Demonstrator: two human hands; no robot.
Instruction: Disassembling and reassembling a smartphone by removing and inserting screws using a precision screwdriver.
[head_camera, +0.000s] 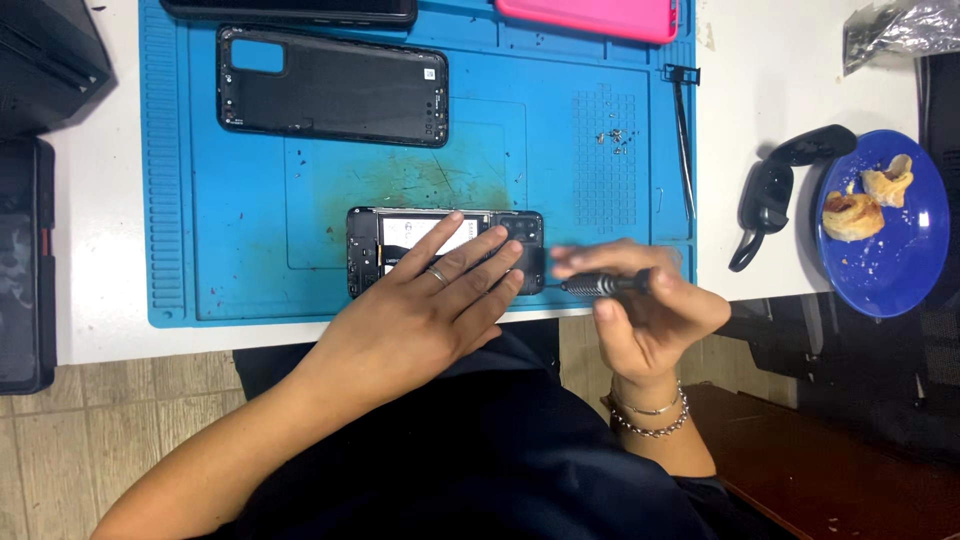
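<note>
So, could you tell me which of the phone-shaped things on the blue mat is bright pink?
The pink case at the mat's top right edge; the back cover and opened phone are black.

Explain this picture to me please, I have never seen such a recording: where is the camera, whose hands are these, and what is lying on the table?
The single picture comes from a camera worn on a person's head, looking straight down at their own two bare hands; no machine is involved. The left hand, wearing a ring, lies flat on an opened phone whose back is off. The right hand, with bracelets at the wrist, holds a small screwdriver with its tip at the phone's right edge. The phone lies on a blue work mat on a white table. Also on the mat: the black back cover, a few tiny screws, a thin black tool, and part of a pink case at the top edge. To the right sit a black handled device and a blue plate with pastry pieces.
</note>
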